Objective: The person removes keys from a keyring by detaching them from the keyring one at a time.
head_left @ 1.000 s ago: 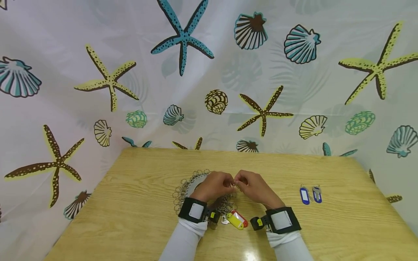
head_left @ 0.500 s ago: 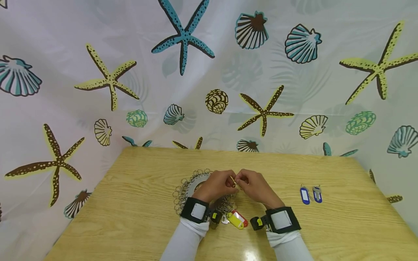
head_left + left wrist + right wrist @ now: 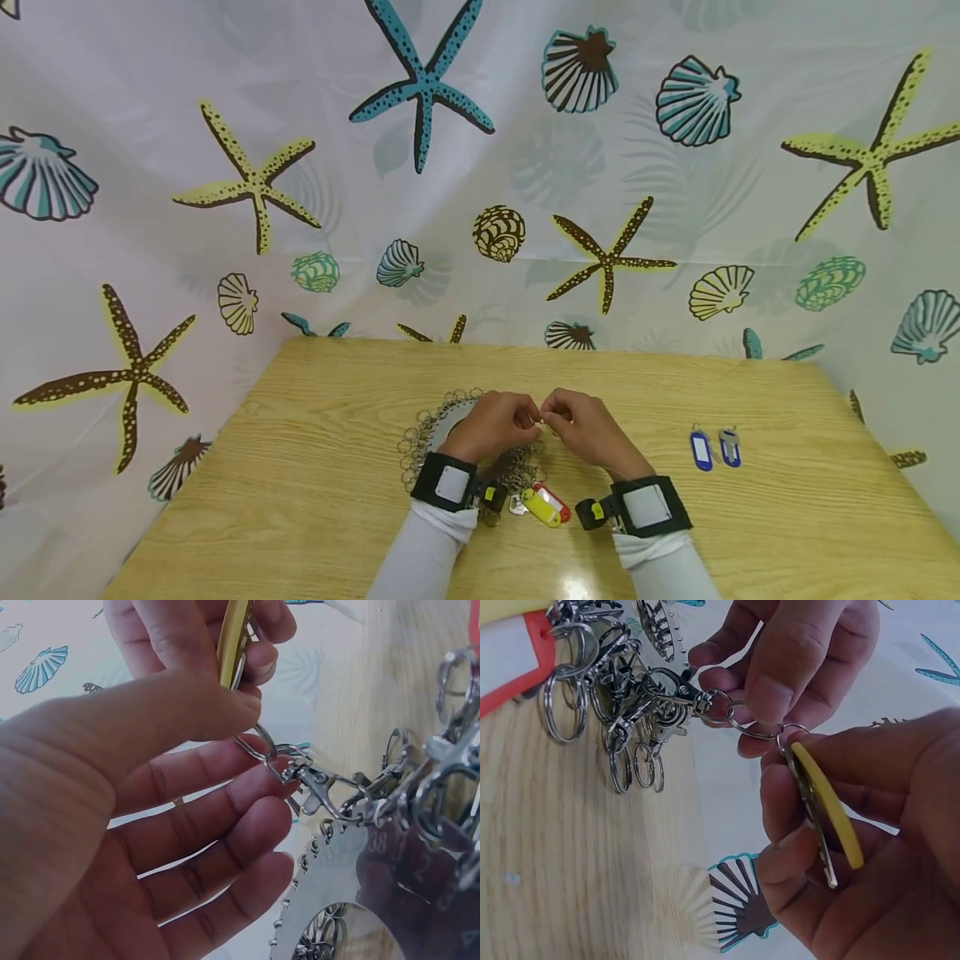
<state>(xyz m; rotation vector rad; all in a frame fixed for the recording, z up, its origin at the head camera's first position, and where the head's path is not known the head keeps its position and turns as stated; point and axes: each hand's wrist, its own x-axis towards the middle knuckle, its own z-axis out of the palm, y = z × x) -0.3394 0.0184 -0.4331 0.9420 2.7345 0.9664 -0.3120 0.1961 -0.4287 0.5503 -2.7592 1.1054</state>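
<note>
Above the table my two hands meet, fingertips close together. My left hand pinches a metal split ring between thumb and fingers. That ring links to a snap clasp hooked at the edge of a round grey metal disc with numbers on it. In my right hand are a yellow key tag and a silver key, held together. Their small ring touches or overlaps the split ring; whether they are threaded together I cannot tell.
Many clasps and rings fringe the disc. A yellow tag, a red tag and a key lie at its front right. Two blue key tags lie farther right on the wooden table. A patterned curtain stands behind.
Both hands stay nearly in place, with small turns of the fingers. The yellow tag showed more clearly between them half a second ago than now.
</note>
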